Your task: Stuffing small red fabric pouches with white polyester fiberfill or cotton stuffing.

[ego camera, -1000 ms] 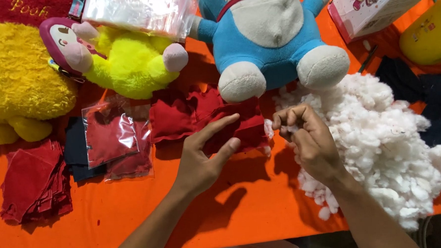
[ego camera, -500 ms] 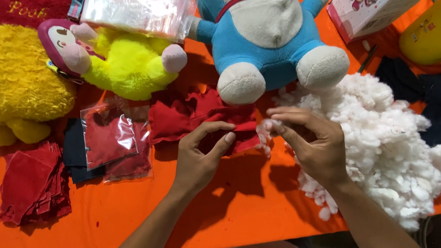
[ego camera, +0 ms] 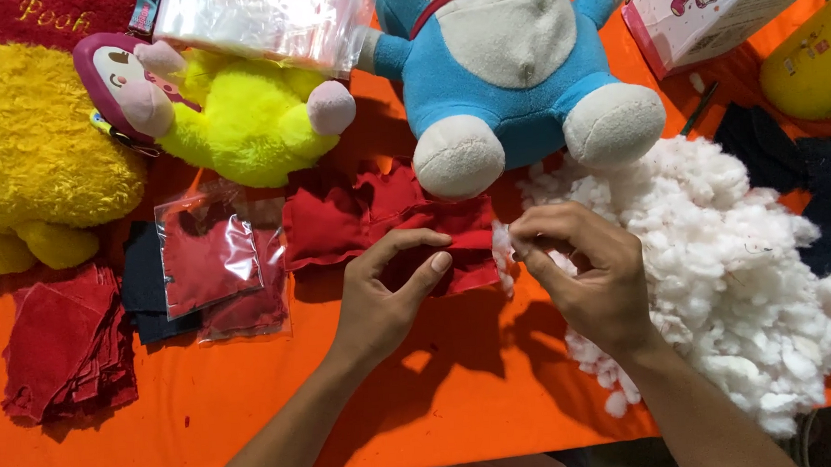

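Orange cloth covers the worktop [ego camera: 256, 427]. At the far left a fluffy yellow plush toy [ego camera: 38, 147] is seen, with a stack of dark red fabric squares [ego camera: 61, 347] below it. Next to these, red fabric pieces in a clear plastic bag [ego camera: 216, 261] are laid flat. The left hand [ego camera: 381, 296] is placed on a small red fabric pouch [ego camera: 434, 233], which is pinched in its grip between thumb and forefinger at the pouch's lower edge. Above, a blue and white plush toy [ego camera: 511, 70] is seated. The right hand [ego camera: 590, 273] is closed on a tuft of white stuffing fibre [ego camera: 503, 250], held against the pouch's right edge. Further right, a heap of white stuffing fibre [ego camera: 735, 276] is spread out.
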